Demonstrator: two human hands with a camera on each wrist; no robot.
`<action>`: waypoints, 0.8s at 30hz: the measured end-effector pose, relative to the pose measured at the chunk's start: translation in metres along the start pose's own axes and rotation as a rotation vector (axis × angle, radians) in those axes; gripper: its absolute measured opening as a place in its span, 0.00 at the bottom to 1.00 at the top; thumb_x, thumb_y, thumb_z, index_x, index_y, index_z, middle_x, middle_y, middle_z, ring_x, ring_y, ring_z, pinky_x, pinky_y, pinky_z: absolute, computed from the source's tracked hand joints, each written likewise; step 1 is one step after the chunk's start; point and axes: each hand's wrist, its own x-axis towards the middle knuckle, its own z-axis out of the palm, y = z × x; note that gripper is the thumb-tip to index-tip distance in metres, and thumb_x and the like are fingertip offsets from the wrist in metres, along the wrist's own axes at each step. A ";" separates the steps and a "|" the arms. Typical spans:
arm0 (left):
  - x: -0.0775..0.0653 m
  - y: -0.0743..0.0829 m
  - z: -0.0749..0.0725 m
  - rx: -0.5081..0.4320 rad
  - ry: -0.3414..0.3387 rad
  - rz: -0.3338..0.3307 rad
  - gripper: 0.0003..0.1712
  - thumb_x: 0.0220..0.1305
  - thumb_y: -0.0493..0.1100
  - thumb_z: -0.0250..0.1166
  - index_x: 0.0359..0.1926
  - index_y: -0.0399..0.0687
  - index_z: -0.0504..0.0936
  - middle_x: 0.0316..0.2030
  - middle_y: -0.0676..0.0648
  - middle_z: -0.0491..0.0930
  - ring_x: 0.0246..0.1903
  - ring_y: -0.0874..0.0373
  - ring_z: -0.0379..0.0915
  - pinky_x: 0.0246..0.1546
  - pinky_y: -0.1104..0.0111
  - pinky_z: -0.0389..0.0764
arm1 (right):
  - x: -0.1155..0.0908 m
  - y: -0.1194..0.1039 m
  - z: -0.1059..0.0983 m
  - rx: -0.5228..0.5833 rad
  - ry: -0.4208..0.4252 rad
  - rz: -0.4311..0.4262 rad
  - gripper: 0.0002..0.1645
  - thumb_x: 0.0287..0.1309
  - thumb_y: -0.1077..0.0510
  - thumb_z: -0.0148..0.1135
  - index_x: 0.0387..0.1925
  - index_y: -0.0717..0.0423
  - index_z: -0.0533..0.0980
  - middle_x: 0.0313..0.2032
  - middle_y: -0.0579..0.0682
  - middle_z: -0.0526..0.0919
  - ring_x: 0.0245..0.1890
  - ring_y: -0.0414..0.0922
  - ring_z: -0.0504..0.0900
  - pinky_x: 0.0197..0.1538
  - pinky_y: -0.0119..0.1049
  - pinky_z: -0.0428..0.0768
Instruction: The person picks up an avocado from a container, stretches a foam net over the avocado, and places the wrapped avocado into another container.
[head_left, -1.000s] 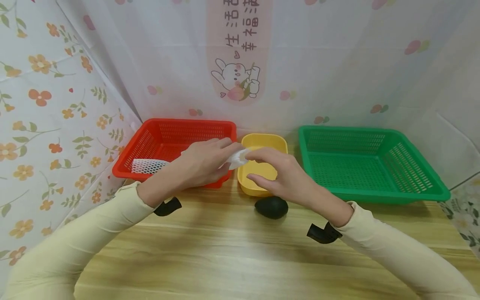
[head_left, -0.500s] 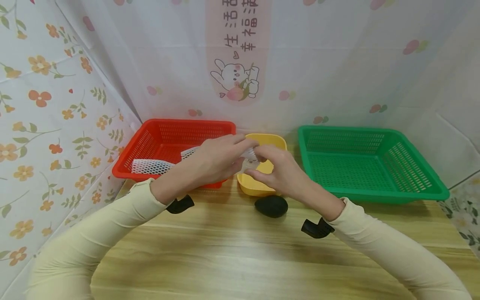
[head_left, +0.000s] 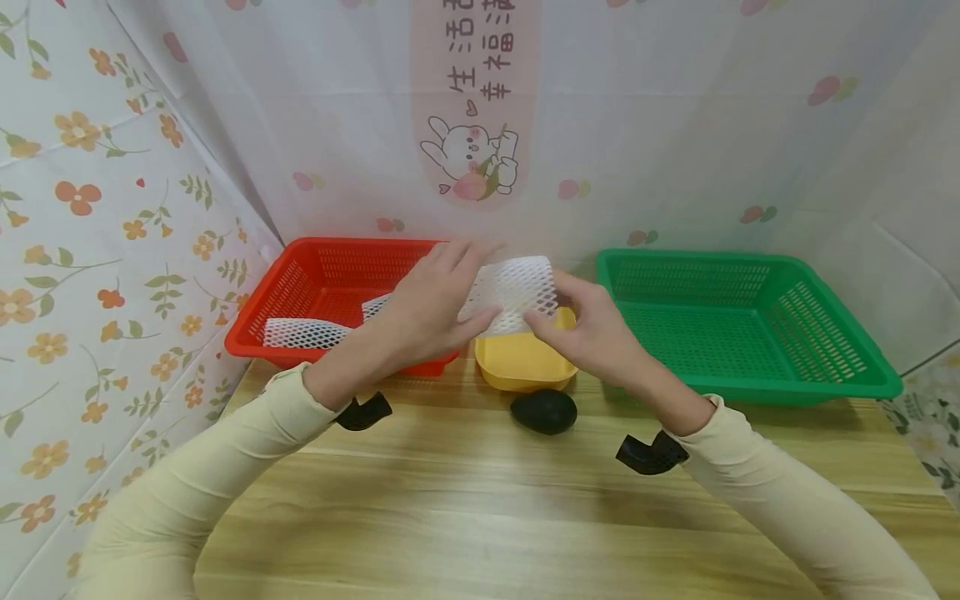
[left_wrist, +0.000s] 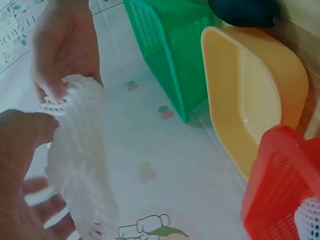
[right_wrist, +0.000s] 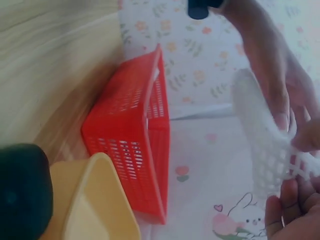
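A white foam mesh fruit net (head_left: 516, 292) is stretched between my two hands, above the yellow tub (head_left: 525, 367). My left hand (head_left: 431, 304) holds its left end, thumb in front and fingers partly hidden behind. The right hand (head_left: 592, 325) pinches the other end between thumb and fingers. In the left wrist view the net (left_wrist: 82, 155) hangs as a flattened, crumpled sleeve. Its open mesh edge shows at the right fingers in the right wrist view. A dark avocado (head_left: 544, 412) lies on the table in front of the tub, touched by neither hand.
A red basket (head_left: 255, 308) stands at the left with more white foam nets (head_left: 303, 333) in it. To the right is a green basket (head_left: 697, 350). A printed cloth (head_left: 660, 125) hangs behind, and the wooden table (head_left: 487, 508) stretches toward me.
The net was bunched between the hands and is now spread wide. My right hand went left to meet the left hand, then back right. The avocado and baskets stayed put.
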 end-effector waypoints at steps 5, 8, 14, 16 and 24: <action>-0.004 -0.003 0.005 -0.073 0.033 -0.114 0.34 0.63 0.53 0.72 0.61 0.41 0.68 0.53 0.44 0.72 0.49 0.52 0.68 0.51 0.65 0.77 | -0.005 0.003 -0.007 0.293 0.089 0.026 0.24 0.63 0.74 0.60 0.61 0.69 0.75 0.54 0.59 0.80 0.50 0.52 0.79 0.52 0.39 0.81; -0.008 -0.006 0.006 -0.168 -0.020 -0.206 0.27 0.65 0.56 0.70 0.54 0.45 0.70 0.42 0.48 0.73 0.39 0.55 0.70 0.38 0.66 0.79 | -0.007 0.004 -0.010 0.335 0.130 0.041 0.25 0.64 0.73 0.60 0.63 0.69 0.74 0.55 0.60 0.79 0.49 0.53 0.80 0.47 0.38 0.83; -0.015 -0.010 0.008 -0.257 -0.083 -0.319 0.20 0.69 0.61 0.64 0.43 0.51 0.71 0.28 0.50 0.74 0.28 0.54 0.71 0.25 0.64 0.76 | -0.010 0.008 -0.011 0.366 0.146 0.048 0.29 0.65 0.73 0.59 0.67 0.68 0.70 0.58 0.62 0.77 0.51 0.52 0.80 0.48 0.38 0.83; -0.018 -0.012 0.007 -0.284 -0.058 -0.323 0.19 0.70 0.59 0.62 0.42 0.51 0.71 0.27 0.50 0.75 0.27 0.53 0.71 0.24 0.63 0.75 | -0.011 0.010 -0.011 0.382 0.151 0.045 0.30 0.65 0.73 0.58 0.69 0.68 0.69 0.59 0.63 0.76 0.51 0.52 0.81 0.48 0.39 0.83; -0.028 -0.020 0.009 -0.665 0.004 -0.244 0.16 0.78 0.52 0.55 0.36 0.46 0.75 0.26 0.47 0.75 0.26 0.51 0.73 0.26 0.63 0.77 | -0.014 0.014 -0.013 0.391 0.129 0.054 0.36 0.66 0.74 0.57 0.74 0.62 0.63 0.67 0.60 0.70 0.54 0.53 0.81 0.46 0.41 0.84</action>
